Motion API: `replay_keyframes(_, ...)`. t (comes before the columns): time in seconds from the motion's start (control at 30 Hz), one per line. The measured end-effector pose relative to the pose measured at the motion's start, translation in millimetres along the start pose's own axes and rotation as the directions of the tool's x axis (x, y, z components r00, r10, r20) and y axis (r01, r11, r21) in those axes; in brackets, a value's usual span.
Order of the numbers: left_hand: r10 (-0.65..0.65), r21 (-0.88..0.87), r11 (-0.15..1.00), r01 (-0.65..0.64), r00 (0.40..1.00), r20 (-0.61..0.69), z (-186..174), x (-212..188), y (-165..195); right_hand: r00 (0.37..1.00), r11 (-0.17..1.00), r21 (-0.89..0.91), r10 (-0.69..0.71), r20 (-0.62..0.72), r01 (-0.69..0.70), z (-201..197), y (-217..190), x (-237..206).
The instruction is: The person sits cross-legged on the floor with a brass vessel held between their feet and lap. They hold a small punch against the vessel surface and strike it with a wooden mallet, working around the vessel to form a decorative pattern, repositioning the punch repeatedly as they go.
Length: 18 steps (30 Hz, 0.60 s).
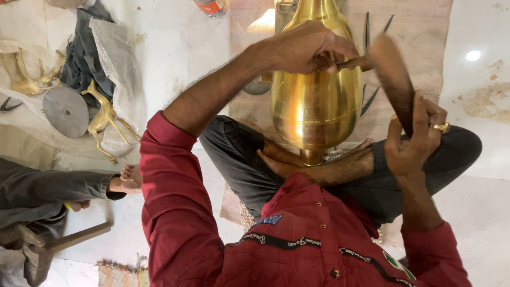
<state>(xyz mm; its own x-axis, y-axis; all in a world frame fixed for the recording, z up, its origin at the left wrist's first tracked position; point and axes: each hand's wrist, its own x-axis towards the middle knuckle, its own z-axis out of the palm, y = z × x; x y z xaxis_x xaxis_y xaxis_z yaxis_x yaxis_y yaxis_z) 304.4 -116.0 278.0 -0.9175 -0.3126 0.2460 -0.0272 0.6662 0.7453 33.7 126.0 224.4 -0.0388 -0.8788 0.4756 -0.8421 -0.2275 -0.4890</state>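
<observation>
Orange-labelled bottle point(211, 6) at top edge, small blue patch point(270, 219) on red jacket

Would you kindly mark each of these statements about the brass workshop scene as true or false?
1. The brass vase is steadied between the person's bare feet. True.
2. The left hand is empty. False: it grips a thin tool held against the vase.
3. The right hand holds a dark wooden mallet. True.
4. The brass deer figure stands upright on the vase. False: it lies on plastic sheeting on the floor, well apart from the vase.
5. The right hand wears a ring. True.
</observation>
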Motion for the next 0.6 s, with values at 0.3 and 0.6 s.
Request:
replay_keyframes(0.3, -0.015, -0.005, 1.000, 0.014, 0.995, -0.097, 2.5, -7.8, 2.5, 0.999, 0.998, 0.047, -0.035, -0.017, 0.036, -10.5, 5.3, 24.0)
replay_keyframes(0.6, 0.007, 0.035, 0.999, -0.001, 0.984, -0.179, 12.6, -18.6, -9.3, 0.992, 0.995, 0.006, -0.101, 0.082, 0.100, -19.8, 0.9, 54.6)
